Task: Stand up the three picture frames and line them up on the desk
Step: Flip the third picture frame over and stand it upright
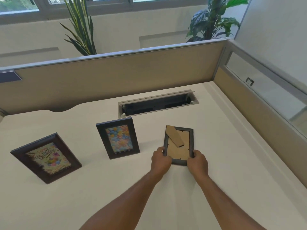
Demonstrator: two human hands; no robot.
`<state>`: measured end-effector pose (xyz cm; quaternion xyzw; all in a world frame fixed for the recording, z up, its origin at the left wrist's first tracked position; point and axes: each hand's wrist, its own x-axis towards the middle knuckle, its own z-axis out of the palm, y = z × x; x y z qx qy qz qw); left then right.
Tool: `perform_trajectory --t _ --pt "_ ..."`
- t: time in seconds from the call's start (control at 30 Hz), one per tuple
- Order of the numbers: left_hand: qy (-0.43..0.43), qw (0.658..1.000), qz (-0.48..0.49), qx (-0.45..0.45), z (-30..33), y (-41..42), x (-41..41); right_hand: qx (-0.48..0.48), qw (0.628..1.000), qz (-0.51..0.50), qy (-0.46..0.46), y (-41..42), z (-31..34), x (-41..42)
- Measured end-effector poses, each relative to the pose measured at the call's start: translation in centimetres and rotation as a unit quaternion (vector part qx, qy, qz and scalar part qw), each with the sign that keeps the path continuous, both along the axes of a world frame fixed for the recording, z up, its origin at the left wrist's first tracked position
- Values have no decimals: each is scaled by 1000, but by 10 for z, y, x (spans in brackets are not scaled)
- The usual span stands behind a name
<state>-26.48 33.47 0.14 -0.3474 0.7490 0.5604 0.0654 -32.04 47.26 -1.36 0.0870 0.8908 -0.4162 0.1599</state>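
Both hands' grip closed on third frame, left hand, right hand

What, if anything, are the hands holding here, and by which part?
Both hands, left and right, hold the third picture frame, back side up, by its near corners, one at each side.

I have only the one view, a wide lens on the head that looks forward and steeply down over the desk, so both forearms run up from the bottom edge to the left hand and right hand near the middle. It sits close enough that the desk fills the lower half. Beyond the hands it takes in the partition, plants and windows, bowed at the edges.
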Motion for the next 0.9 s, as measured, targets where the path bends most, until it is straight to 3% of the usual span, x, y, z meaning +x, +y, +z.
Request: perform_trajectory --t 0.37,0.57,0.73,0.9 --pt "-25 983 126 128 26 -22 -15 -216 966 -139 -14 9 16 -4" --pt "-22 974 140 176 77 -42 -23 -438 897 -58 28 32 37 4" --pt "-52 969 133 200 90 -51 -29 -296 939 81 154 39 48 5" --pt "-81 980 74 165 87 -62 -41 -259 942 92 194 39 59 -3"
